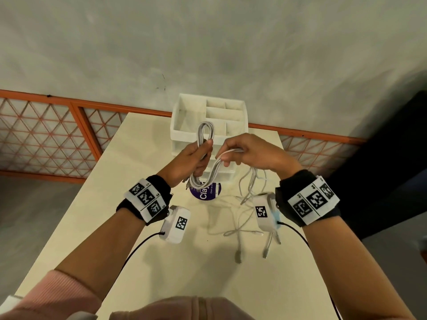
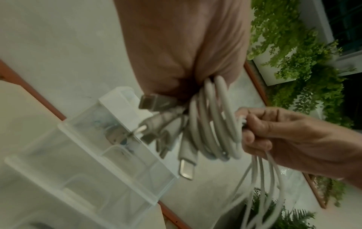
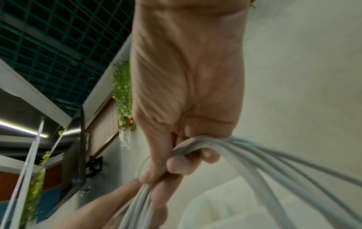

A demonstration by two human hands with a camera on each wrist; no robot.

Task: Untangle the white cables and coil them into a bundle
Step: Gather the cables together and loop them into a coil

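**Kid:** Two hands are busy! What are the fingers doing?

**Helper:** The left hand (image 1: 195, 161) has its fingers curled tight round the coil (image 1: 204, 135) of white cables (image 2: 213, 124). The right hand (image 1: 248, 152) has its fingers and thumb pinched round a few loose strands (image 3: 245, 155).

**Kid:** Where do the strands go?

**Helper:** They run from the coil across to the right hand. Then they drop down to the loose ends (image 1: 251, 232) lying on the table (image 1: 138, 158).

**Kid:** I see plugs!

**Helper:** Yes, some plugs (image 2: 186, 167) hang out under the left hand, just below the loops.

**Kid:** What is the job right now?

**Helper:** I think it is making the next loop. A good way is to keep the left hand squeezing so the loops stay put. The right hand should let the strands slide softly and bring them round to lie beside the other loops.

**Kid:** What could go wrong?

**Helper:** The ends on the table look crossed over each other. Pulling hard might make a knot. Slow pulls are better.

**Kid:** How are the hands held?

**Helper:** Both are up above the table, close together, in front of the white box (image 1: 184, 128). The left hand stands up with a loop poking out on top. The right hand has its back up and its fingers pointing at the left hand.

**Kid:** And the arms?

**Helper:** Both reach forward, with wrist bands (image 1: 147, 197) on and pink sleeves (image 1: 57, 294) pushed back.

**Kid:** Anything else?

**Helper:** A purple sticker (image 1: 205, 192) sits on the table under the hands.
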